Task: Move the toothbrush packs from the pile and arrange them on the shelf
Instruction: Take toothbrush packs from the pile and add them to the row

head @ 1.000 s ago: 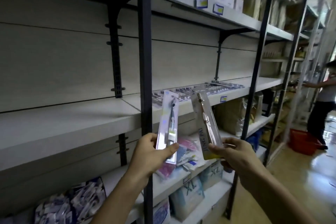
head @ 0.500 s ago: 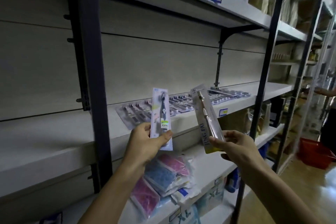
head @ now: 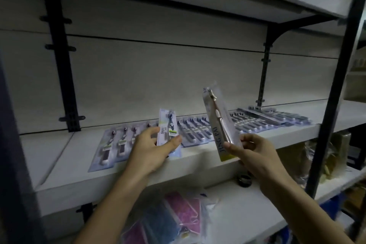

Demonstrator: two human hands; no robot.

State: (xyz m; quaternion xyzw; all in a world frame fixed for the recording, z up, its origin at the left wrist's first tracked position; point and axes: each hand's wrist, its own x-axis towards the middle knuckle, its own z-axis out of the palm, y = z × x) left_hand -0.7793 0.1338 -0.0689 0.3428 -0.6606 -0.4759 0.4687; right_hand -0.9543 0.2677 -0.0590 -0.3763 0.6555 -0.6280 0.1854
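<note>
Head view: the left hand (head: pixel 150 150) has its grip pinched on a blue toothbrush pack (head: pixel 168 130) just above the shelf (head: pixel 59 166), over the row of packs (head: pixel 198 128) lying there. The right hand (head: pixel 255 154) grips a clear pack (head: pixel 219 123), held tilted upright in front of the shelf.

Not much to the person here tbh, just two arms coming in from the near edge. Both forearms are bare all the way down, no sleeve anywhere in sight. The left hand (head: pixel 152 150) and the right hand (head: pixel 255 154) have nothing on them as far as the dim light lets me see. Fingernails look short and plain. Slim wrists, that's about it.
</note>
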